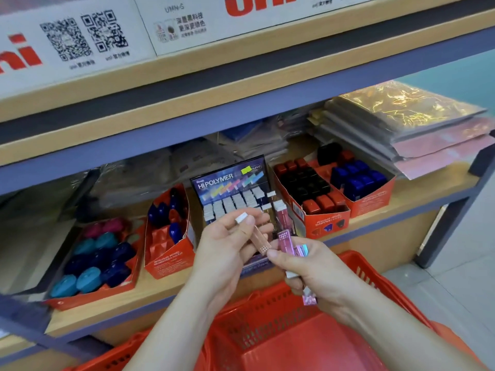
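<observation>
Pinching a clear stick in the left hand, thumb uppermost. Clutching pink sticks in the right hand. Printed on the box behind: "HI-POLYMER"; on the sign, "uni".

Light was bright and even, seemingly from overhead. Soft shadow sat under the upper shelf. Glare shone on the foil sheets at upper right. Edges bowed and blurred; the centre was soft.

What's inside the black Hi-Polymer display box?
Rows of slim white-capped sticks stand in the black cardboard Hi-Polymer display box. Its lower front is hidden behind the left hand, pinching a clear stick, and the right hand, gripping pink sticks.
</observation>
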`<state>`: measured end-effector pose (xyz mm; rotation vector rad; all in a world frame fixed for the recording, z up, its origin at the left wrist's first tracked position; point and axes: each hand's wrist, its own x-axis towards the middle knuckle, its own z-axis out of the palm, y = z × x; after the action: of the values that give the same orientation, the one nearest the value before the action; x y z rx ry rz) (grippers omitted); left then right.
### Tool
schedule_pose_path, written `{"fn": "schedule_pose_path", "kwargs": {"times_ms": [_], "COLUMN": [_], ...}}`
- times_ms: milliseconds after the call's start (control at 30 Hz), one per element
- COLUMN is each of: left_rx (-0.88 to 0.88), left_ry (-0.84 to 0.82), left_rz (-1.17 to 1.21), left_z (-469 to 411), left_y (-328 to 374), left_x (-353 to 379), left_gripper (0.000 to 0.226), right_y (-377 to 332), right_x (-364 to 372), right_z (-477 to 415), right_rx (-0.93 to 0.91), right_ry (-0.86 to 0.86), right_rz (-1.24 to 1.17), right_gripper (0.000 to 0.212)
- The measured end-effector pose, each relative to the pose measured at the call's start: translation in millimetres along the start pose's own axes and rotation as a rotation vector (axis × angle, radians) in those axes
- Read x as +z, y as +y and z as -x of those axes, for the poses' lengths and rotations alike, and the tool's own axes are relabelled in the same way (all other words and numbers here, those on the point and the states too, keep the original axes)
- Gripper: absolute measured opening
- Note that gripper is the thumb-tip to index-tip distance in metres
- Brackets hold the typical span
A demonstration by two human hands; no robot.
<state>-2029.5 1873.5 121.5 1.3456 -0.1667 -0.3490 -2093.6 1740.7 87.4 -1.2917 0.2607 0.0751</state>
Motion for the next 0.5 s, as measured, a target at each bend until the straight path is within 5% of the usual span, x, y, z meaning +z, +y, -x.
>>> {"fn": "schedule_pose_path", "kwargs": {"times_ms": [367, 500], "left_rx": [0.116, 0.246], "left_ry": [-0.035, 0.064], "left_rz": [-0.679, -0.77], "left_z": [-16.3, -33.5], "left_y": [29.3, 36.9], "left_x": [-2.2, 4.5], "left_gripper": [0.006, 0.01], "right_y": [-11.2, -13.5], "right_x": [-22.3, -24.3], "right_z": [-5.3, -8.0], "right_rx": [-0.238, -0.157], "right_ry": [0.168, 0.202], "right_rz": [0.31, 0.076], "right_gripper": [0.018, 0.013]}}
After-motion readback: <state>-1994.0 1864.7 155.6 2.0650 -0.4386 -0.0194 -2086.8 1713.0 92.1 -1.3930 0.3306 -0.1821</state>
